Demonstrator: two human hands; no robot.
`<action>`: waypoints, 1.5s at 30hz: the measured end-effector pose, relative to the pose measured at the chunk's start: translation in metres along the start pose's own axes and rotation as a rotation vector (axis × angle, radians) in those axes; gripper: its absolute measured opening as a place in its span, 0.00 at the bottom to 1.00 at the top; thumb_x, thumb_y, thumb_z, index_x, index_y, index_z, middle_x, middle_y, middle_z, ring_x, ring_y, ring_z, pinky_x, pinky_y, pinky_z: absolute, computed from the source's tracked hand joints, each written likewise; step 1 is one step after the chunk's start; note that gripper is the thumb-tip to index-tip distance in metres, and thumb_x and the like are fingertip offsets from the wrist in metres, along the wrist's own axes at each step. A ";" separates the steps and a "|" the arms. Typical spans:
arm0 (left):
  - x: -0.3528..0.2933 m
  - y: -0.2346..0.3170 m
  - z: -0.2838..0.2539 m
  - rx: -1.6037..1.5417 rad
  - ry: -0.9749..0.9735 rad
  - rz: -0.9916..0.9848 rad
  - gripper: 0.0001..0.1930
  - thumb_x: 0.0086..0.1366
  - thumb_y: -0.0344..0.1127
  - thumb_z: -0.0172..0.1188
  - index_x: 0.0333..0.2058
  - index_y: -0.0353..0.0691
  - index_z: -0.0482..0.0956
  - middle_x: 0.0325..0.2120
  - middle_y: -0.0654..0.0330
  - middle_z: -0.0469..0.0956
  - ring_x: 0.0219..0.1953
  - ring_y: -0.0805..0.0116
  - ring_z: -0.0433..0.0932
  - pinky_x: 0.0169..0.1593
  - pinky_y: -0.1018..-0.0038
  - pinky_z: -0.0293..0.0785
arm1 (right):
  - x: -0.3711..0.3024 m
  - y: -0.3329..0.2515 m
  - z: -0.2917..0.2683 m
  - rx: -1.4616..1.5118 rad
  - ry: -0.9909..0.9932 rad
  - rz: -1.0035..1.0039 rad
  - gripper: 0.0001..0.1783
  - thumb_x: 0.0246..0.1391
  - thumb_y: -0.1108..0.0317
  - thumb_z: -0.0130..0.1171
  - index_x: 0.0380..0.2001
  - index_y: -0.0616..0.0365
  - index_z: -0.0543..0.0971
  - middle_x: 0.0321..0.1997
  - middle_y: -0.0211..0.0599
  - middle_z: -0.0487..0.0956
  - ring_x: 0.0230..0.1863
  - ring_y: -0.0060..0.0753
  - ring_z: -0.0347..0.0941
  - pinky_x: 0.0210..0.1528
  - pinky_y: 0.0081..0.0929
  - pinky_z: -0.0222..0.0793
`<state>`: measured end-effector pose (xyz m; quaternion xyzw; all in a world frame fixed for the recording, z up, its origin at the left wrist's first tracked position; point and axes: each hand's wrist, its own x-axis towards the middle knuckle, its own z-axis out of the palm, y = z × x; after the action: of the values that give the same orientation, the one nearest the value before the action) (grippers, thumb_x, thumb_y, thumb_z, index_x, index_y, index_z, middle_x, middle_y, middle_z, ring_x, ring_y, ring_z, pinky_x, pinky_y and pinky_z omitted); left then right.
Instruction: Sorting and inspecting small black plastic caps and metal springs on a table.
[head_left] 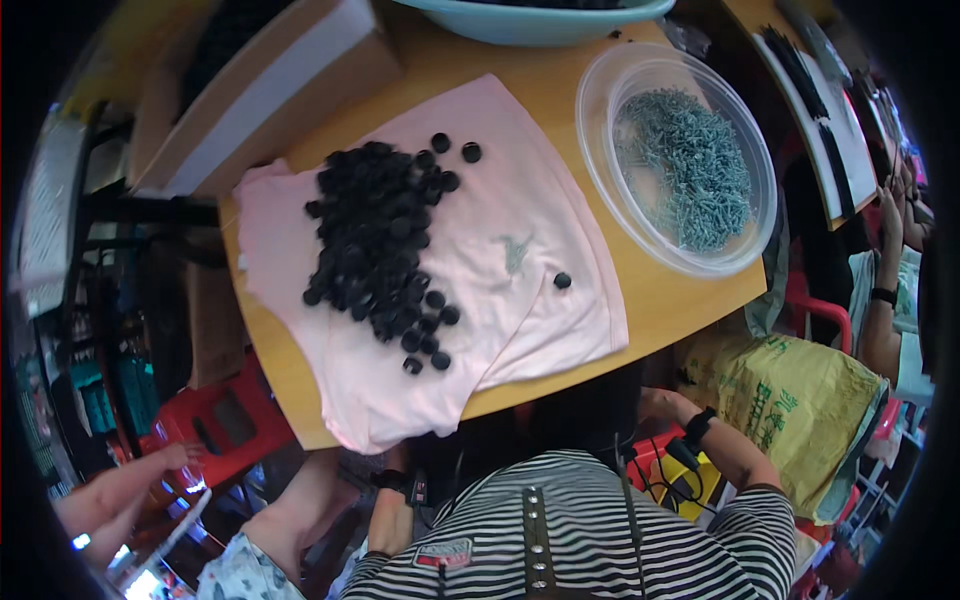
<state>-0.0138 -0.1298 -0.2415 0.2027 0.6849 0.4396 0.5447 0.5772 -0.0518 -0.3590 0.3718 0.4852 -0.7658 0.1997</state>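
My left hand (397, 461) is below the table's front edge, with its fingers hidden under the edge. To the right, my right hand (659, 404) is also low beside the edge, and its fingers cannot be made out. Dark bands circle both wrists. In front of me a pink cloth (490, 190), shaped like a garment, lies spread over the table. A heap of small round black caps (370, 230) covers its left half. One cap (562, 281) lies apart on the right. A few thin greenish pieces (516, 252) rest near the cloth's middle.
On the wooden table (690, 310), a clear round tub (592, 150) holds many greenish screws (690, 165). A pale green basin (540, 28) and a cardboard box (285, 85) stand farther back. A yellow sack (790, 400) is at right; a red stool (225, 420) and another person's hand (180, 455) are at left.
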 end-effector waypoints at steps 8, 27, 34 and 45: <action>0.029 0.076 -0.029 -0.570 0.193 0.211 0.23 0.70 0.46 0.47 0.58 0.40 0.66 0.54 0.60 0.70 0.56 0.67 0.69 0.59 0.70 0.63 | -0.133 -0.193 -0.092 0.677 1.108 -0.243 0.24 0.59 0.53 0.52 0.54 0.53 0.70 0.45 0.32 0.77 0.42 0.26 0.75 0.41 0.25 0.72; -0.001 0.203 0.004 -0.165 0.472 0.553 0.06 0.69 0.37 0.51 0.38 0.41 0.68 0.31 0.67 0.67 0.35 0.79 0.68 0.39 0.80 0.66 | -0.145 -0.333 -0.113 0.261 1.246 -0.772 0.22 0.67 0.55 0.43 0.46 0.64 0.76 0.39 0.26 0.77 0.39 0.15 0.68 0.45 0.18 0.65; 0.004 0.204 -0.003 -0.105 0.397 0.568 0.07 0.70 0.37 0.50 0.40 0.40 0.65 0.33 0.67 0.68 0.35 0.79 0.68 0.39 0.80 0.67 | -0.145 -0.334 -0.116 0.366 1.262 -0.791 0.21 0.66 0.56 0.46 0.41 0.64 0.77 0.34 0.26 0.77 0.33 0.14 0.70 0.37 0.15 0.66; 0.014 0.196 -0.015 -0.113 0.368 0.588 0.07 0.69 0.35 0.51 0.39 0.41 0.65 0.32 0.66 0.69 0.34 0.79 0.69 0.37 0.81 0.69 | -0.136 -0.327 -0.112 0.450 1.230 -0.902 0.21 0.65 0.54 0.48 0.41 0.64 0.78 0.33 0.27 0.78 0.33 0.14 0.72 0.37 0.15 0.68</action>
<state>-0.0719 -0.0214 -0.0878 0.2783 0.6584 0.6440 0.2726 0.4885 0.1880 -0.0889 0.5271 0.4458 -0.5099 -0.5133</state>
